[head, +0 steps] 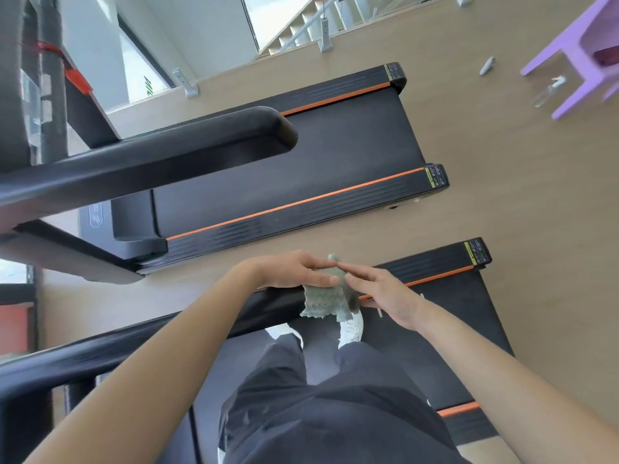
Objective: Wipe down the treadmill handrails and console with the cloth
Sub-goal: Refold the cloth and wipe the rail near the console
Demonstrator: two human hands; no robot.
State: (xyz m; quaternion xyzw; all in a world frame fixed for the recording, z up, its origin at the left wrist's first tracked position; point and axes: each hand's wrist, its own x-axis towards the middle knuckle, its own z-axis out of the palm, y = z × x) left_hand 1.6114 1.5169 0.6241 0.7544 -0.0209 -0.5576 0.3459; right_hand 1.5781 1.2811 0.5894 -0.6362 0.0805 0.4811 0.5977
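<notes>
A grey-green cloth (326, 296) is found draped over the black padded handrail (67, 363) of the near treadmill, near the rail's free end. It is met from both sides by the hands: the left hand (288, 269) lies on it with straight fingers and the right hand (382, 293) touches it with extended fingers, neither curled round it. Whether the upper tip is pinched cannot be told. Below the rail, white shoes (351, 326) are seen on the black belt (452, 329).

A second black treadmill with orange stripes (301, 155) stands alongside, separated by a narrow strip of wooden floor (519, 195). A lilac stool (576, 45) and a clear spray bottle (547, 92) are noted well apart, beyond the belt ends, with open floor between.
</notes>
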